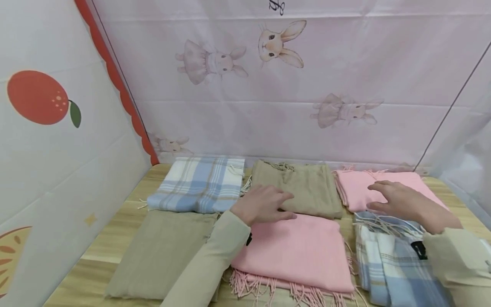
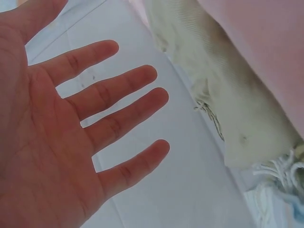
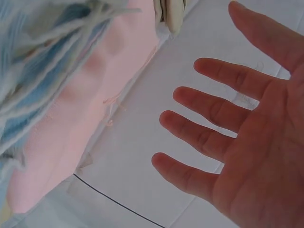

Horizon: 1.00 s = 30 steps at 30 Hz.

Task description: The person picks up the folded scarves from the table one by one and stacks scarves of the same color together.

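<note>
My left hand (image 1: pixel 264 204) hovers with spread fingers over the middle of the table, between a folded beige scarf (image 1: pixel 297 189) at the back and a folded pink scarf (image 1: pixel 295 251) in front. In the left wrist view its palm shows bare, holding nothing. On the right, my right hand (image 1: pixel 408 202) is held over a second folded pink scarf (image 1: pixel 360 187) and the fringe of a blue and white plaid scarf (image 1: pixel 399 260). The right wrist view shows that palm bare too, fingers straight and apart.
Another plaid scarf (image 1: pixel 203 183) lies folded at the back left, with a large beige scarf (image 1: pixel 165 256) in front of it. All rest on a wooden table (image 1: pixel 96 256). A rabbit-print cloth (image 1: pixel 268 119) hangs behind, and a fruit-print sheet (image 1: pixel 50 162) at left.
</note>
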{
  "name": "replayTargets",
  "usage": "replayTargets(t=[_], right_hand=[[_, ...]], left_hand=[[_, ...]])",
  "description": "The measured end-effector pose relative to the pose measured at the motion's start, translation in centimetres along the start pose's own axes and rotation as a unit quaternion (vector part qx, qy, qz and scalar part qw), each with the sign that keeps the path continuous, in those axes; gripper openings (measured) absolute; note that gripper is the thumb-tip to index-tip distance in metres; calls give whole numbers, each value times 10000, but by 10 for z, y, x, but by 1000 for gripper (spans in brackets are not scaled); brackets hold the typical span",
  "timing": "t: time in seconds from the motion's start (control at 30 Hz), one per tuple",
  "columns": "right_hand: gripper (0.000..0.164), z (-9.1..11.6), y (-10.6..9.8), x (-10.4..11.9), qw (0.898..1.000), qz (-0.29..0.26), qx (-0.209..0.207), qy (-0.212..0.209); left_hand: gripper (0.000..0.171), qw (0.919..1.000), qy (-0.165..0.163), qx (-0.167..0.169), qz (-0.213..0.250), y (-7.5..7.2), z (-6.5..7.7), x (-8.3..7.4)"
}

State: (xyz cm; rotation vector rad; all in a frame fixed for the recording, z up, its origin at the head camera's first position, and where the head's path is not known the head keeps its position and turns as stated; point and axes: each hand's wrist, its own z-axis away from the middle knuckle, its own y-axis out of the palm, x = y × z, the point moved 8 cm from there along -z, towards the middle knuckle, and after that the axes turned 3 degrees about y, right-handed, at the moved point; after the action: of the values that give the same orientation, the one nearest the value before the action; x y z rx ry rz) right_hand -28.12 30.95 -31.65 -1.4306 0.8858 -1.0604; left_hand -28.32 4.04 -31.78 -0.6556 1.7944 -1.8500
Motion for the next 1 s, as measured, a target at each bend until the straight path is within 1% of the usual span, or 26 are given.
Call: replayTargets(t=[0.13,0.3,0.43,0.6,0.73,0.83,1.0], right_hand=[[50,0,-2,-4,9999,54,-84,-28],[51,0,-1,-10,9999,87,-85,57],[51,2,-2,-15,9998,83,-108,123],[51,3,-2,-21,9997,54,-93,222],[51,4,-2,-24,9997,43,-73,228],[50,5,-2,-27,9997,44,-110,217],[48,4,-2,-31,9996,60,-227,159]], left_hand=[[60,9997,-104,140,172,0,-6,0],[61,9988,-215,255,351,0,-11,1],[60,9986,-211,270,393,-1,-15,0],[60,9983,-258,310,426,2,-20,0],[59,9984,-291,326,351,4,-25,-1],[58,9987,-268,317,306,5,-30,-2],[57,9987,-166,301,380,4,-37,-3]])
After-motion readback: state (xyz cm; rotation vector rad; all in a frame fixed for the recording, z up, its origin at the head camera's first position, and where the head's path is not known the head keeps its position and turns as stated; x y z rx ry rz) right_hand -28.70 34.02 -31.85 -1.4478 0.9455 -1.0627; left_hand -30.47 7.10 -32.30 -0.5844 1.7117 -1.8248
